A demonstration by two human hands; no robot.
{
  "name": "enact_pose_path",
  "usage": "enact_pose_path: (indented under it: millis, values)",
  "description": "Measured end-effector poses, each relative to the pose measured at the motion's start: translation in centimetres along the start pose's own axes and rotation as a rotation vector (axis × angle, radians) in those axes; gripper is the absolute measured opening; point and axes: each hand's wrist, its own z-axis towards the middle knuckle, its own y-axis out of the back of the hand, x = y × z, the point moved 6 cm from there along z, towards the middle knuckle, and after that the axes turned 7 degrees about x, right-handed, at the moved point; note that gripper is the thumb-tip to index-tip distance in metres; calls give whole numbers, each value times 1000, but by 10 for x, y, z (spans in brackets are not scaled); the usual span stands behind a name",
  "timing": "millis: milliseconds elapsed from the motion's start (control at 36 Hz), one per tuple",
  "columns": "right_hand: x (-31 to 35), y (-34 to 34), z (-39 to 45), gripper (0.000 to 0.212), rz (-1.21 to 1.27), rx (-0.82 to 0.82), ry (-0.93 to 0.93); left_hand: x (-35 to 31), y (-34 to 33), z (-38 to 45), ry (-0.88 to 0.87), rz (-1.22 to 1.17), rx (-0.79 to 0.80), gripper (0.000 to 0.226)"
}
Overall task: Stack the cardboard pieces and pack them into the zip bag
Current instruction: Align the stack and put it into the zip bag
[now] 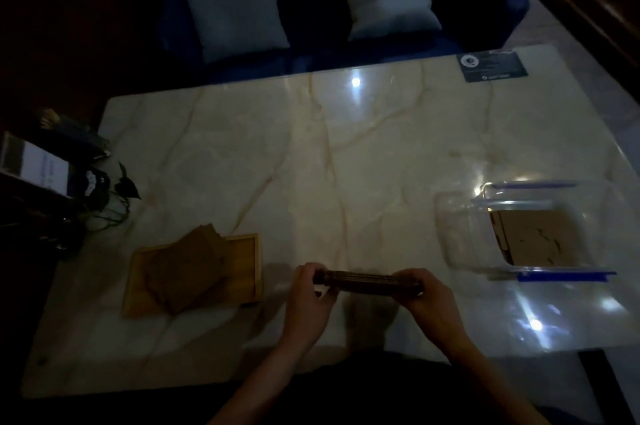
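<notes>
Cardboard stack (369,282), edge-on, near tabletop (311,154) centre: left hand (311,293) and right hand (424,300) grip its ends; zip bag (519,227) right.

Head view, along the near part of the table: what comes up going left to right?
Wooden tray with loose cardboard pieces → left hand → cardboard stack held edge-up → right hand → zip bag with cardboard inside.

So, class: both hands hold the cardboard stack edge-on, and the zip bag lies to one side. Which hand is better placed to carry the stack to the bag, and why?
Probably the right hand. It grips the end of the cardboard stack nearest the zip bag, which lies on the person's right. The left hand is nearer the wooden tray.
</notes>
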Motion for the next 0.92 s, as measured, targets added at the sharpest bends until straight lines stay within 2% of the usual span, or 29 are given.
enact_pose_path:
  millis: [139,250,333,500,583,722,917]
  values:
    - [-2,-2,-3,39,-44,-4,12,6,-5,-1,7,-13,28,42]
    - [-13,-16,-2,29,-127,111,-88,12,-13,-2,48,96,133,37]
    - [-12,-19,-1,28,-115,114,-103,10,-16,-4,42,211,206,27]
    - [1,-11,0,27,-145,73,-38,1,-8,-2,-13,270,180,22]
    - [-4,-12,1,25,-152,65,-44,3,-10,-3,-4,253,184,23]
    - [-14,-22,-1,23,-135,115,-112,10,-19,-7,107,167,234,22]
    - [-15,-21,4,23,-169,143,-152,10,-18,-4,120,168,264,25]
